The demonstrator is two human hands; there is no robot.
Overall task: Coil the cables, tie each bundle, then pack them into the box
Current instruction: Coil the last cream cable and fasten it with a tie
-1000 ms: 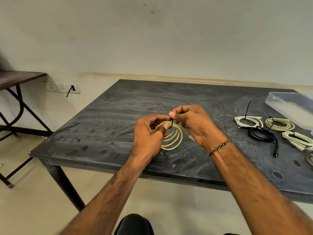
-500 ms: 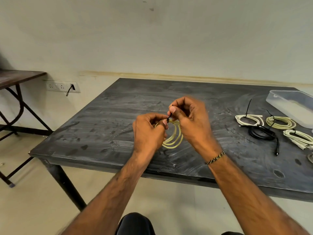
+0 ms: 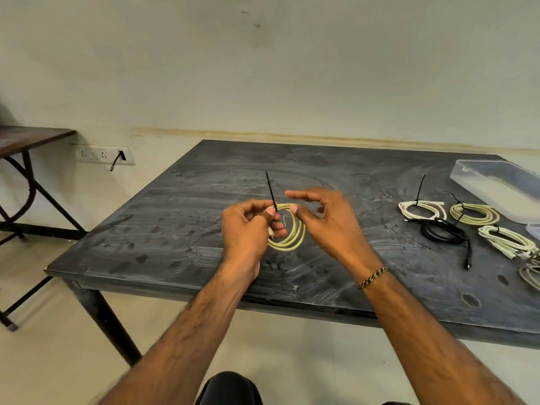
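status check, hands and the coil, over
Left hand grips coiled yellow cable with black zip tie sticking up. Right hand open beside it, empty. Nothing in the way.

- Table [image 3: 204,182]: hands hold coil [image 3: 287,229] and tie [image 3: 270,188] above its near middle.
- Tied bundles [image 3: 467,220] lie on the table, far right.
- Box [image 3: 496,185] sits behind the bundles.
- Side table [image 3: 32,138] stands far left.

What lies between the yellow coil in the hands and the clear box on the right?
The yellow coil is held in the left hand. Toward the clear box lie tied bundles: a white bundle, a black cable, a yellow bundle. Lifted over them, nothing blocks.
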